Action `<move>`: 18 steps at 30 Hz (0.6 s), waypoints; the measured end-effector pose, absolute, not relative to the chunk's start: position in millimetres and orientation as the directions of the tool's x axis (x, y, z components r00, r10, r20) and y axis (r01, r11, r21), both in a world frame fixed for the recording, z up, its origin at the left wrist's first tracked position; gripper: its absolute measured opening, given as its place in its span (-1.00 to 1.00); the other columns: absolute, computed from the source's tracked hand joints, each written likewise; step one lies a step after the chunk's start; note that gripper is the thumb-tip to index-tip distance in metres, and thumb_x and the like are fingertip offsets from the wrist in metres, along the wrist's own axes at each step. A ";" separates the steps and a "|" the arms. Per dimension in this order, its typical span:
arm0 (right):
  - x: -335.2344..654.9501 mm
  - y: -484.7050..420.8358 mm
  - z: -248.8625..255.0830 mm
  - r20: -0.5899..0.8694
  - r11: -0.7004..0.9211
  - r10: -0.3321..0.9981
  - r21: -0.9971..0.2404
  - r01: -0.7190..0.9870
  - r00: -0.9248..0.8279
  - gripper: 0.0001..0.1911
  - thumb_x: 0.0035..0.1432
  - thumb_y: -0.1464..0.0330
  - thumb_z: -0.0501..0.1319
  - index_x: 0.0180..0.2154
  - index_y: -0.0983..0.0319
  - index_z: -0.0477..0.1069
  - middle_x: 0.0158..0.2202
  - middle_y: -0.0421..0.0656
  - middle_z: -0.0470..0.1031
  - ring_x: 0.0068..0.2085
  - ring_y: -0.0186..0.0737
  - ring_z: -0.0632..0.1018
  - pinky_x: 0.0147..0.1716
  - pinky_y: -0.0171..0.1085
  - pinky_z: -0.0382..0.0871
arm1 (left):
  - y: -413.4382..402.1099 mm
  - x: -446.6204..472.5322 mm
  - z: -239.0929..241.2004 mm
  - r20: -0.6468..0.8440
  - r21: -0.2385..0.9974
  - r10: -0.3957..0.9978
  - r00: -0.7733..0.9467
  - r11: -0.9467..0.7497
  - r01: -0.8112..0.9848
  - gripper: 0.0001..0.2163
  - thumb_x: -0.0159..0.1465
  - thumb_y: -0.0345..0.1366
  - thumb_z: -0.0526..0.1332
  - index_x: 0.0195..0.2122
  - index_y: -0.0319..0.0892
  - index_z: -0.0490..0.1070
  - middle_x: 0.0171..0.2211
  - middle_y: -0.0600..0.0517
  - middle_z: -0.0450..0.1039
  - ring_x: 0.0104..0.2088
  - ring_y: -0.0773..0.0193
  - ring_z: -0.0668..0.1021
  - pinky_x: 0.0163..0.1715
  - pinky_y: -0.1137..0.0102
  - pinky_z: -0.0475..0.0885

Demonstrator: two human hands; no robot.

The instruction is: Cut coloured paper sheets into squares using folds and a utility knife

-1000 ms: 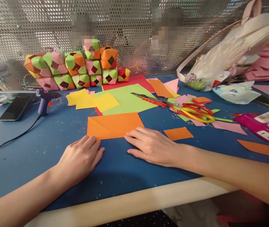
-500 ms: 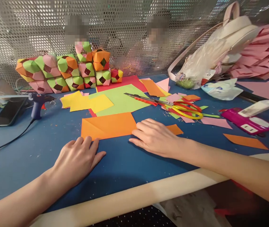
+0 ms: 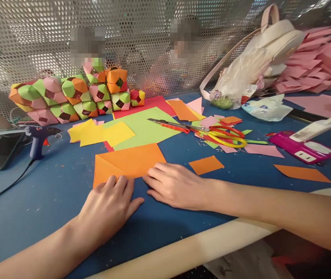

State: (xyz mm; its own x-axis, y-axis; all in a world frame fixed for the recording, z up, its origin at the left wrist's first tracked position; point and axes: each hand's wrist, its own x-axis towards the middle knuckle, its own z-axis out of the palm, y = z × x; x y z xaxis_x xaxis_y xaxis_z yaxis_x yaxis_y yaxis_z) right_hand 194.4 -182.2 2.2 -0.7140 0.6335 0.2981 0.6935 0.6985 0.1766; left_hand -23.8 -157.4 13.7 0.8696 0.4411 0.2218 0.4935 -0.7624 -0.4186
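A folded sheet of orange paper (image 3: 130,159) lies on the blue table in front of me, a diagonal crease showing on its left part. My left hand (image 3: 111,203) rests its fingertips on the paper's lower left edge, thumb stretched out to the side. At the lower right edge, my right hand (image 3: 172,186) lies low with its fingers extended over the paper. Both hands are palm down, and their undersides are hidden. A small orange paper piece (image 3: 206,165) lies just beyond my right hand.
Yellow sheets (image 3: 104,131) overlap a green sheet (image 3: 144,126). Scissors (image 3: 226,135) lie among paper scraps. A glue gun (image 3: 37,143) stands at left beside a phone (image 3: 0,151). Folded paper blocks (image 3: 75,93) are stacked by the mesh panel (image 3: 153,69). A white bag (image 3: 249,58) sits at right.
My right hand has slid left along the paper's lower edge, and my left hand has shifted right, bringing them closer. More of the small orange piece shows. The view has shifted slightly.
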 end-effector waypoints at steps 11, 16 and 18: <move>299.8 -105.0 36.5 0.423 0.181 0.890 0.013 0.983 -0.170 -0.63 0.31 0.21 0.02 -0.04 0.24 0.48 -0.06 0.01 0.52 -0.06 0.04 0.49 -0.25 -0.10 0.34 | -107.6 -34.0 35.9 0.212 -0.268 0.580 0.787 -0.740 0.617 -0.55 0.38 0.01 0.00 0.09 -0.18 0.38 0.02 -0.21 0.42 -0.03 -0.05 0.50 -0.24 0.17 0.51; 324.3 -71.7 19.2 0.197 0.059 0.980 -0.118 0.991 -0.035 -0.41 0.22 0.05 0.08 0.13 0.29 0.35 0.01 0.12 0.48 -0.08 0.22 0.50 -0.28 0.01 0.38 | -78.1 -18.5 25.6 -0.060 -0.018 0.619 0.783 -0.785 0.620 -0.23 0.22 0.31 0.01 0.34 -0.03 0.07 0.37 -0.17 -0.01 0.31 -0.21 0.17 0.17 -0.10 0.21; 324.1 -69.5 10.0 0.221 0.067 0.975 -0.136 0.988 -0.035 -0.48 0.23 0.13 0.06 0.10 0.28 0.37 -0.02 0.11 0.50 -0.10 0.20 0.51 -0.25 0.03 0.37 | -74.7 -19.3 21.6 -0.087 0.015 0.643 0.761 -0.763 0.646 -0.24 0.22 0.32 -0.02 0.34 -0.01 0.06 0.37 -0.15 0.02 0.29 -0.21 0.21 0.17 -0.10 0.18</move>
State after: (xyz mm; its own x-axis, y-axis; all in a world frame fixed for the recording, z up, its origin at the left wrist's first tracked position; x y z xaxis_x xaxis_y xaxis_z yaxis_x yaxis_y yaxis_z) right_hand 324.1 -69.5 10.0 -0.0354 0.9746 0.2211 0.9885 0.0668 -0.1360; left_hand -19.3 -74.7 21.6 0.7611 0.6428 -0.0870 0.6462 -0.7631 0.0149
